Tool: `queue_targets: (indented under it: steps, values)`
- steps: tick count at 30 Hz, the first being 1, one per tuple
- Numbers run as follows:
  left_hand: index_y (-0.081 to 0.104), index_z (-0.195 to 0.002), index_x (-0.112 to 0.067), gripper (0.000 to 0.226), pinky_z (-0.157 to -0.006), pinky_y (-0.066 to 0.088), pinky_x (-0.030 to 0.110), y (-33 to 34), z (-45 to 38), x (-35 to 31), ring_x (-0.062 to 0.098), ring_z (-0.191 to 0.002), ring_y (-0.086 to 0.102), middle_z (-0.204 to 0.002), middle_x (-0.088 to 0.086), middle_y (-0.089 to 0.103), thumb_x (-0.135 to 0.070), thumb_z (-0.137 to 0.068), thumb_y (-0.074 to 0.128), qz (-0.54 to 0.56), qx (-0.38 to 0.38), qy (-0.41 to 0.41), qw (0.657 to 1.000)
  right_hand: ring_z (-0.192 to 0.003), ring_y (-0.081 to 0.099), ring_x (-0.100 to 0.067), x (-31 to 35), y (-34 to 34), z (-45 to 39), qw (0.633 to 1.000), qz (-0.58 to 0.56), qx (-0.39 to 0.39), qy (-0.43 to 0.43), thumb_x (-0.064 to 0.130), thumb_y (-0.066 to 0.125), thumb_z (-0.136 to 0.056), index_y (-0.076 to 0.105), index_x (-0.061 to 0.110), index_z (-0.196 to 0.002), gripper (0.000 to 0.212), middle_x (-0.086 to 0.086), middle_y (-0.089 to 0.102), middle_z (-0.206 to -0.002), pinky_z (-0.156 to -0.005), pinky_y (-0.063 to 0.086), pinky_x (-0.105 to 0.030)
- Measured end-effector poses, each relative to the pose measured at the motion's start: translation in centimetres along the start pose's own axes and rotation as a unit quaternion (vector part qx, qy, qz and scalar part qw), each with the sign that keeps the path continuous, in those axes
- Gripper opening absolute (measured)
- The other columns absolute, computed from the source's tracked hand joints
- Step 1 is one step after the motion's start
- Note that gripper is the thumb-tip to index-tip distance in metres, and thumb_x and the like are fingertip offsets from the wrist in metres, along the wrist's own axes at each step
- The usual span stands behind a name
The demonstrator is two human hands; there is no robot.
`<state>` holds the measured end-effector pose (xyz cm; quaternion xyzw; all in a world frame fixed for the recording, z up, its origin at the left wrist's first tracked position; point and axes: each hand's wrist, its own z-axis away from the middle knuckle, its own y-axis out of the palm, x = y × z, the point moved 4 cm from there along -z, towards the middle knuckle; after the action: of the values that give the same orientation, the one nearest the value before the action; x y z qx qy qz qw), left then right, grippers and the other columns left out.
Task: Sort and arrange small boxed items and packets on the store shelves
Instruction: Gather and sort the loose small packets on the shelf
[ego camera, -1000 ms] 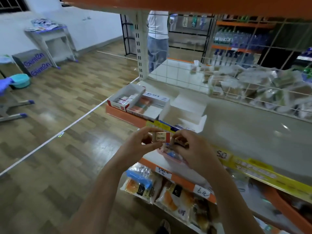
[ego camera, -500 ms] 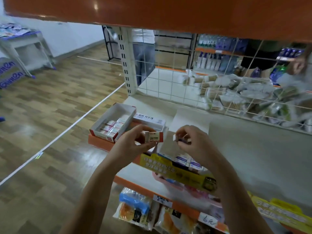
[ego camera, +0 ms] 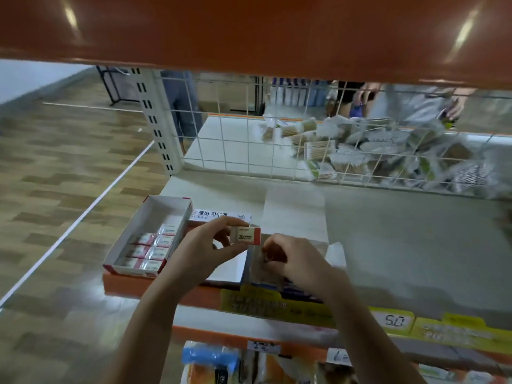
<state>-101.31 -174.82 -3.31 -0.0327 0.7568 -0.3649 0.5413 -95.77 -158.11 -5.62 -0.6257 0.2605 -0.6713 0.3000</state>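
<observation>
My left hand [ego camera: 205, 246] pinches a small white and red eraser box [ego camera: 247, 236] just above the front of the white shelf [ego camera: 401, 245]. Beside it, my right hand [ego camera: 295, 259] has curled fingers pinching something small and dark that I cannot make out. To the left stands an open red and white display box [ego camera: 133, 234] with several wrapped erasers [ego camera: 158, 246] lined up in its near end. A second open box with Korean print [ego camera: 221, 216] lies behind my left hand. An open white box [ego camera: 293, 214] sits under my right hand.
An orange shelf [ego camera: 249, 31] hangs low overhead. A wire mesh back [ego camera: 249, 145] separates the shelf from heaps of packets [ego camera: 374, 153]. Two people stand behind the mesh. Yellow price strips [ego camera: 396, 321] edge the shelf front. Snack packets [ego camera: 221, 364] fill the shelf below.
My view has moved closer and lower under the orange shelf. Both hands have risen from below the shelf edge to over the open boxes, the left still holding the eraser box.
</observation>
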Motion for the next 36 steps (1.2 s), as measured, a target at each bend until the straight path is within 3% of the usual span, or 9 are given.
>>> queue_targets:
  steps: [2, 8, 14, 20, 23, 26, 28, 32, 36]
  values:
    - [0.056, -0.092, -0.052, 0.039, -0.065, 0.049, 0.016, -0.5, -0.4, 0.5, 0.000, -0.075, 0.060, -0.084, -0.026, 0.065, -0.020, -0.079, 0.074, 0.002, 0.003, -0.004, 1.000, -0.086, 0.054, -0.001, -0.1, 0.5, 0.0, 1.000, 0.010, 0.006, 0.005, 0.017, 0.068, -0.085, 0.062, 0.022, -0.106, 0.023, 0.011, 0.063, -0.100, -0.069, 0.038, -0.005]
    - [0.055, -0.099, -0.051, 0.039, -0.061, 0.047, 0.011, -1.9, -0.7, 1.7, -0.002, -0.072, 0.059, -0.086, -0.017, 0.064, -0.021, -0.081, 0.071, -0.004, 0.026, -0.015, 1.000, -0.087, 0.050, -0.006, -0.5, 1.2, 0.2, 0.996, 0.080, 0.030, 0.003, 0.021, 0.062, -0.088, 0.063, 0.022, -0.104, 0.016, 0.011, 0.052, -0.094, -0.070, 0.037, -0.010]
    - [0.054, -0.098, -0.050, 0.039, -0.067, 0.056, 0.023, -3.5, -0.4, 3.7, 0.008, -0.081, 0.064, -0.095, -0.010, 0.064, -0.020, -0.080, 0.071, 0.005, 0.020, -0.041, 0.999, -0.094, 0.052, -0.012, -0.5, 1.3, 0.0, 0.990, 0.130, 0.058, -0.004, 0.029, 0.055, -0.093, 0.066, 0.017, -0.110, 0.023, 0.000, 0.058, -0.105, -0.084, 0.042, -0.023]
    - [0.057, -0.095, -0.050, 0.042, -0.061, 0.050, 0.016, -6.1, 0.4, 5.3, 0.000, -0.078, 0.062, -0.088, -0.022, 0.065, -0.017, -0.075, 0.074, -0.008, -0.023, -0.057, 0.998, -0.085, 0.053, -0.006, 1.4, -1.2, -0.4, 0.989, 0.136, -0.015, -0.048, 0.030, 0.054, -0.093, 0.066, 0.020, -0.106, 0.021, 0.005, 0.062, -0.098, -0.069, 0.036, -0.009]
    - [0.056, -0.098, -0.042, 0.042, -0.060, 0.046, 0.011, -8.1, 1.0, 6.3, -0.005, -0.075, 0.059, -0.085, -0.013, 0.065, -0.010, -0.077, 0.073, -0.034, -0.040, -0.066, 0.996, -0.084, 0.054, -0.007, 3.6, -1.8, -1.4, 0.985, 0.138, -0.047, -0.097, 0.027, 0.056, -0.092, 0.068, 0.019, -0.103, 0.018, 0.003, 0.064, -0.094, -0.069, 0.036, -0.009]
    - [0.057, -0.093, -0.042, 0.038, -0.054, 0.042, 0.016, -10.2, 1.2, 7.8, -0.005, -0.062, 0.056, -0.079, -0.009, 0.062, -0.010, -0.079, 0.072, -0.069, -0.048, -0.082, 0.993, -0.086, 0.054, -0.010, 6.2, -1.0, -2.4, 0.984, 0.123, -0.056, -0.119, 0.027, 0.058, -0.091, 0.067, 0.019, -0.102, 0.017, 0.003, 0.063, -0.093, -0.073, 0.041, -0.018]
    - [0.058, -0.087, -0.047, 0.041, -0.055, 0.047, 0.030, -11.6, 1.1, 9.2, -0.001, -0.057, 0.055, -0.075, -0.005, 0.061, -0.009, -0.078, 0.073, -0.076, -0.053, -0.096, 0.991, -0.091, 0.054, -0.009, 7.9, 0.5, -3.0, 0.984, 0.112, -0.049, -0.129, 0.029, 0.056, -0.092, 0.066, 0.020, -0.104, 0.018, 0.005, 0.061, -0.095, -0.078, 0.041, -0.021]
    - [0.056, -0.085, -0.059, 0.044, -0.068, 0.048, 0.034, -13.9, 0.0, 11.2, 0.008, -0.076, 0.057, -0.089, -0.011, 0.061, -0.022, -0.075, 0.077, -0.153, -0.030, -0.067, 0.986, -0.100, 0.053, -0.009, 10.1, 4.2, -4.5, 0.987, 0.112, -0.015, -0.115, 0.031, 0.055, -0.093, 0.062, 0.021, -0.111, 0.022, 0.006, 0.060, -0.106, -0.086, 0.040, -0.021]
    - [0.067, -0.105, -0.033, 0.030, -0.076, 0.043, 0.032, -14.5, -1.1, 12.1, 0.017, -0.093, 0.052, -0.104, -0.004, 0.058, -0.031, -0.077, 0.074, -0.242, 0.005, -0.027, 0.970, -0.101, 0.053, -0.008, 11.4, 6.9, -6.0, 0.991, 0.117, 0.007, -0.066, 0.033, 0.056, -0.092, 0.060, 0.023, -0.114, 0.025, 0.005, 0.058, -0.113, -0.089, 0.042, -0.023]
